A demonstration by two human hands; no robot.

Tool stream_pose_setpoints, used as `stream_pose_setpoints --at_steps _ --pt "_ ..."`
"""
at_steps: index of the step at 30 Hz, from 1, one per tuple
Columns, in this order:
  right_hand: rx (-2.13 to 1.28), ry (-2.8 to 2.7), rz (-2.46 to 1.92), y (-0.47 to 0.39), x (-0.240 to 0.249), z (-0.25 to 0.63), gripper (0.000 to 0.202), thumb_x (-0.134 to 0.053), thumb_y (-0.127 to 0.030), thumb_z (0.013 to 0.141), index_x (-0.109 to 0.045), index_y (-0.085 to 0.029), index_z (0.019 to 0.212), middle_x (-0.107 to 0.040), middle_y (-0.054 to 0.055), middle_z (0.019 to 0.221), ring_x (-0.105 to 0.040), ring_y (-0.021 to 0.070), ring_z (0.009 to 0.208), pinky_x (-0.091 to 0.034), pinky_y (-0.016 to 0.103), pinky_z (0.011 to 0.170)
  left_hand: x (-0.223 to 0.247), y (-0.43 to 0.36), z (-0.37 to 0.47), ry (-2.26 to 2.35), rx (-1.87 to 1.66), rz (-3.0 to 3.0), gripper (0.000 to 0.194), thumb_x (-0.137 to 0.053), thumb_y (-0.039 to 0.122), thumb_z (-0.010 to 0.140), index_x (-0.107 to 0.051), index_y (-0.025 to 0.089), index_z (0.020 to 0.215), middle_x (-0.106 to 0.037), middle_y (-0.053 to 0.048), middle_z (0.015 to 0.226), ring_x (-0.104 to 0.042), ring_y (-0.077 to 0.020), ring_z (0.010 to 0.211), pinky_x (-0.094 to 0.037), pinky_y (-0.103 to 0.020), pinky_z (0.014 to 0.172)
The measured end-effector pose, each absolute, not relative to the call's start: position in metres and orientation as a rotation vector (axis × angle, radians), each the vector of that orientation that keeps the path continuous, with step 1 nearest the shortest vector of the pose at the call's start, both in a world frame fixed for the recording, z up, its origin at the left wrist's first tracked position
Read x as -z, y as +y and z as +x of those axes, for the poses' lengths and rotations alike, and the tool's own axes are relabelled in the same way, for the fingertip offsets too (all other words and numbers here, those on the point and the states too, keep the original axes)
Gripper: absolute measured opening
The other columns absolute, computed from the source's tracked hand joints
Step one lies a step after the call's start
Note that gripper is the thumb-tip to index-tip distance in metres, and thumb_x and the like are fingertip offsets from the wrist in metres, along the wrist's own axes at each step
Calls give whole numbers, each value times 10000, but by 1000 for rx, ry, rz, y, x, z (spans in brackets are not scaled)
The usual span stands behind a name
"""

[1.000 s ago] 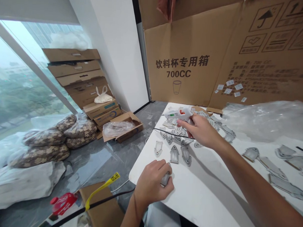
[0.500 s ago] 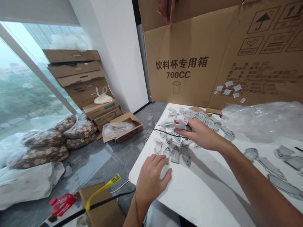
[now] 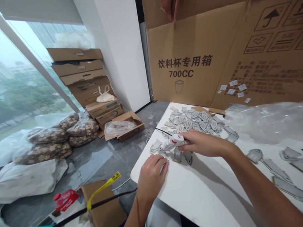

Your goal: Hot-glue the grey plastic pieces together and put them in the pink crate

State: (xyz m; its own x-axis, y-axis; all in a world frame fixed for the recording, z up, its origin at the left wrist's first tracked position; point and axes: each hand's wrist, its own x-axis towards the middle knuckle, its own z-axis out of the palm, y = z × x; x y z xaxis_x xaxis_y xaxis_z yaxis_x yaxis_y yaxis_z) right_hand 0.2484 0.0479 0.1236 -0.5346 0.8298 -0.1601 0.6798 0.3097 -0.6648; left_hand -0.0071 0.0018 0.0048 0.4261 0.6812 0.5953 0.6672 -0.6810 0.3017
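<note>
My right hand (image 3: 199, 143) is closed around a white glue gun (image 3: 176, 140) with a red part and a thin black cord. Its front end points left and down, over a small row of grey shield-shaped plastic pieces (image 3: 177, 155) on the white table. Close to the table's left edge, my left hand (image 3: 151, 173) has its thumb and fingertips drawn together at the near end of one grey piece (image 3: 161, 153) below the gun. The gun and fingers partly hide that piece. Another grey piece (image 3: 155, 145) lies just beyond my left fingers.
A pile of similar pieces (image 3: 198, 119) lies farther back on the table (image 3: 206, 187), with more at the right. Clear plastic sheeting (image 3: 271, 122) is behind them, against a large cardboard box (image 3: 181, 43). A black cable with a yellow tag (image 3: 104, 189) runs at lower left.
My right hand has brought the glue gun nearer and lower, over the row of pieces. My left thumb has closed in toward the fingertips. The view has shifted slightly.
</note>
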Motion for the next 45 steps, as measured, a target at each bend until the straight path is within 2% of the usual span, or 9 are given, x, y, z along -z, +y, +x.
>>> stream_pose_setpoints --at_steps 4,11,21,27,32,45 --pt "-1057 -2374 -1359 49 -118 248 177 -601 -301 1008 -506 -220 882 -620 -3 873 -534 183 806 -361 299 712 -6 1 -7 1256 -1119 2652 81 -666 175 1061 -715 230 1026 -788 -25 985 -747 -190 916 -639 -361 839" --pt "-1042 -2398 -1353 53 -108 245 129 -599 -292 1005 -528 -229 917 -617 -1 885 -540 191 831 -359 297 716 -6 2 -6 1234 -1145 2672 77 -703 151 1033 -703 229 1034 -790 -13 983 -738 -196 901 -633 -367 827" --pt "-1092 -2358 -1354 52 -103 245 93 -599 -284 997 -578 -224 929 -686 25 921 -568 204 844 -376 301 715 -3 3 -6 1219 -1145 2661 96 -702 135 1029 -707 231 1024 -794 -13 950 -732 -197 893 -640 -362 821" --pt "-1201 -2311 -1501 52 -100 243 281 -619 -312 962 -448 -213 762 -542 -2 745 -428 158 676 -272 307 606 -4 3 -6 1219 -1146 2662 102 -694 133 1031 -705 234 1021 -792 -14 941 -737 -200 891 -642 -364 812" --pt "-1244 -2291 -1591 50 -103 240 359 -630 -366 964 -390 -222 739 -422 -17 682 -363 153 646 -251 317 594 -4 2 -7 1227 -1127 2659 88 -690 143 1034 -705 229 1022 -788 -16 940 -733 -201 900 -650 -375 819" --pt "-1183 -2375 -1633 52 -102 238 365 -613 -397 974 -394 -212 748 -447 -9 692 -392 145 643 -263 313 587 -2 2 -7 1215 -1155 2665 104 -719 121 1012 -707 224 1020 -784 -12 940 -724 -190 899 -639 -350 824"
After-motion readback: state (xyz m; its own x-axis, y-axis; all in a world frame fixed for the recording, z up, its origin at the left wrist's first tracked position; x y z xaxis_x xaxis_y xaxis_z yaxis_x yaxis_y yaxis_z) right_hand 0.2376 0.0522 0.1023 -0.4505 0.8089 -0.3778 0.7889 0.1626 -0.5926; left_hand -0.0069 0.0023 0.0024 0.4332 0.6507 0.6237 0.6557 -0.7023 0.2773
